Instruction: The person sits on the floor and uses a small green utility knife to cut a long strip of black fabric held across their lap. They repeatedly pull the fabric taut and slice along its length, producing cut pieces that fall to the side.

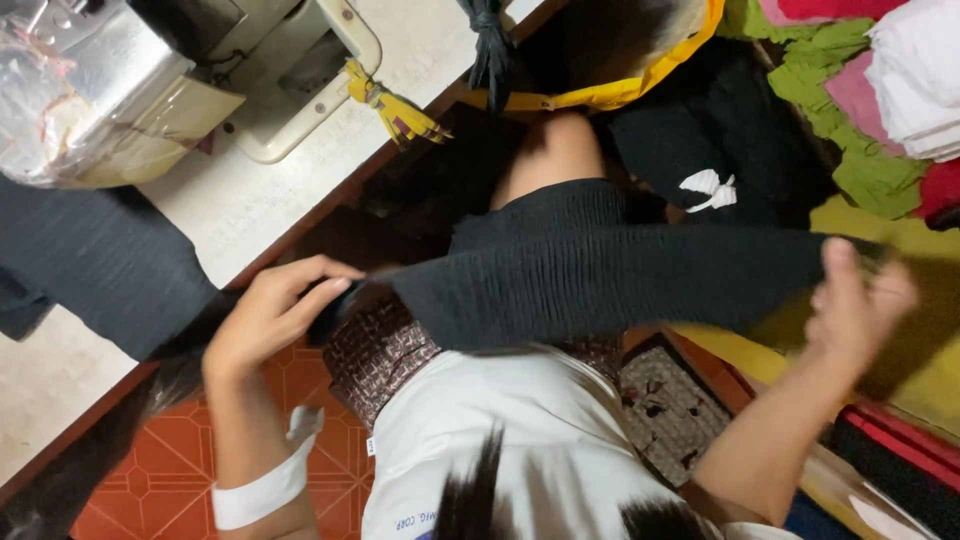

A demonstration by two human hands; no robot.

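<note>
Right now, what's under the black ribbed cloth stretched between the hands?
Under the black ribbed cloth: a patterned maroon garment and a white one. Left hand and right hand grip its ends. Anything directly beneath is covered.

Warm indoor light falls from above and leaves the scene fairly dim, with the dark centre swallowing detail. The crumpled clear plastic sheet (pixel 70 90) at upper left catches bright glare. The right hand (pixel 858 300) is smeared by motion blur, as is the stretched black ribbed fabric (pixel 600 280). The pale tabletop (pixel 240 200) reads evenly lit and slightly soft. Hair at the bottom edge is out of focus.
</note>
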